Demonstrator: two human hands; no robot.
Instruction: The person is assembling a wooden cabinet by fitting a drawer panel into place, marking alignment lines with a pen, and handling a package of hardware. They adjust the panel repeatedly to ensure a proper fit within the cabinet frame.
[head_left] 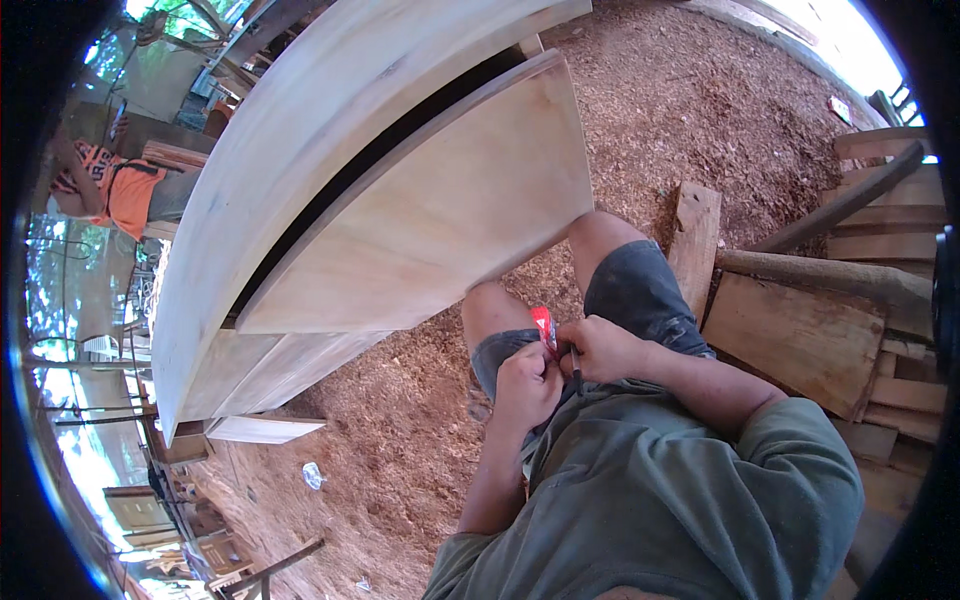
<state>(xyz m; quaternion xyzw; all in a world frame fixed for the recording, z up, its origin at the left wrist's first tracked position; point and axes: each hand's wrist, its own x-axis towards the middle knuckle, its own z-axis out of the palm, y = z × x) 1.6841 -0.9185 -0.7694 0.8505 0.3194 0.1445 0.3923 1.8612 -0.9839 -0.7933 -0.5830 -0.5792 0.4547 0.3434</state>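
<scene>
My left hand and my right hand are close together in front of my lap, both with fingers closed. Between them, a small red-and-white packet sticks up past the fingertips, and both hands seem to grip it. From under my right hand's fingers a thin dark stick-like piece points down toward my shirt; its kind is unclear. Beyond my knees stands a large pale wooden furniture piece with a curved edge. A wooden panel on it is separated from the body by a dark gap.
Wood shavings cover the ground. To my right lie boards, a short plank and a rounded pole. A crumpled clear plastic piece is on the ground at left. A person in an orange shirt is at far left.
</scene>
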